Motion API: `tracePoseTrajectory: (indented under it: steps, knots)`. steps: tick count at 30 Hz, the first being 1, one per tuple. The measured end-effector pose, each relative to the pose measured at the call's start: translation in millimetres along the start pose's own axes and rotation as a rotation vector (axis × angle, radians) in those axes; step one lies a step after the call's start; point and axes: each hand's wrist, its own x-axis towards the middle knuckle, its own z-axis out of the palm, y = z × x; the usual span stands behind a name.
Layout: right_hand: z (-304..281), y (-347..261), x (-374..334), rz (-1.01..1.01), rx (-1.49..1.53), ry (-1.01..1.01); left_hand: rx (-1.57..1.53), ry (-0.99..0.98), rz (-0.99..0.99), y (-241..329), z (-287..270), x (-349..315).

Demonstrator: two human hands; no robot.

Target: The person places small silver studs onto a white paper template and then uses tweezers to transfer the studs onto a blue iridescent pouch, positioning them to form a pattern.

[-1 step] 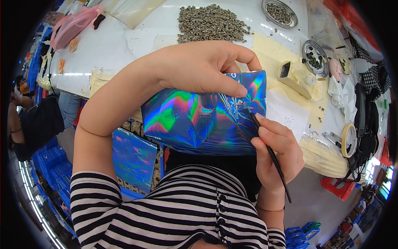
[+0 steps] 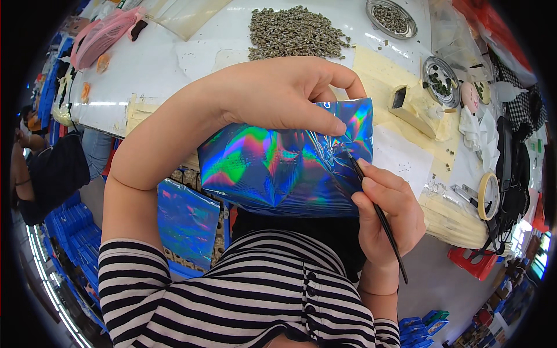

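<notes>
A box-shaped thing wrapped in shiny blue holographic film point(image 2: 249, 174) lies before me at the table's near edge. From above, my left hand point(image 2: 290, 95) grips its far side, thumb pressed on the creased film and the other fingers partly hidden behind. My right hand point(image 2: 394, 211) pinches a slim black pen-like tool point(image 2: 384, 223) with a tapered tip. That tip meets the film just below my left thumb, among several creases. Whether it is a brush or a pick I cannot make out.
Beyond my left hand spreads a heap of small brownish-grey pieces point(image 2: 296, 33). Round metal dishes point(image 2: 400, 29) hold more pieces. A cream-coloured block point(image 2: 415, 110), a tape roll point(image 2: 488, 196) and a pink mesh basket point(image 2: 107, 37) stand around. A person point(image 2: 55, 168) is at the left.
</notes>
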Motion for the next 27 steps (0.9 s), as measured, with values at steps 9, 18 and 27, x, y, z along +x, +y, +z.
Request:
tracePoseTrajectory:
  steps: [9,18,27]
  knots:
    - [-0.8,1.1,-1.5,-0.002,0.007,0.007,-0.002,-0.006,-0.011,1.3,-0.2,0.1]
    - [-2.5,0.3,1.8,0.018,0.004,-0.010,0.014,-0.002,0.007,0.4,-0.1,0.6]
    - [-3.7,1.3,2.3,0.009,0.006,-0.023,0.018,-0.002,-0.004,1.3,0.0,0.7]
